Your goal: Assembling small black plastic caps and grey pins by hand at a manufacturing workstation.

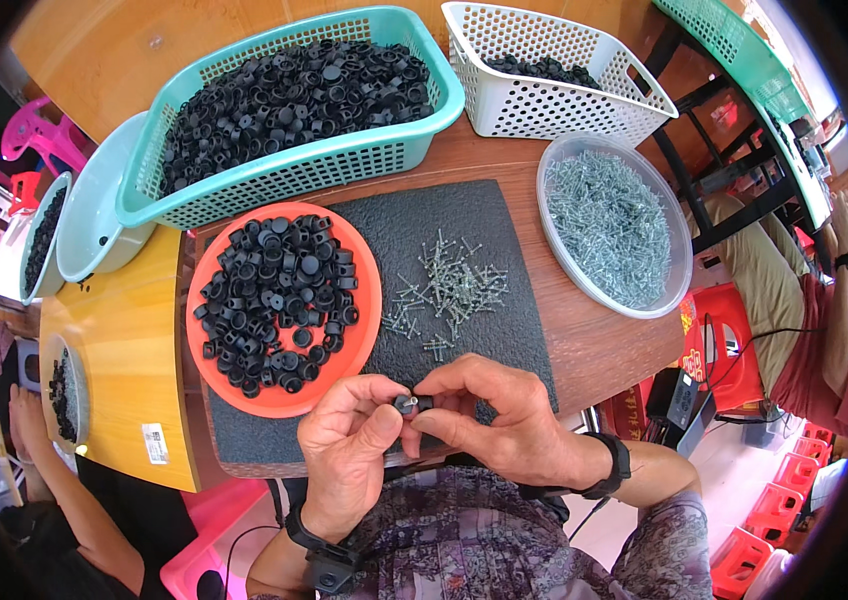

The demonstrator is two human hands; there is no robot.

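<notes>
Close in front of me, both hands meet over the near edge of the dark mat (459, 205). My left hand (352, 440) pinches a small black plastic part (406, 403) with a bit of bright metal at it. My right hand (504, 415) has its thumb and fingers closed on the right side of the same piece. Beyond my left hand stands an orange-red plate (372, 300) heaped with black ring-like caps (279, 265). A loose pile of small silver screws (459, 285) lies on the mat beyond my hands.
A turquoise basket (294, 175) of black parts and a white basket (564, 105) stand at the back. A clear round tub (679, 270) of screws sits at right. Other people (79, 490) sit on both sides. Red stools (729, 340) stand at right.
</notes>
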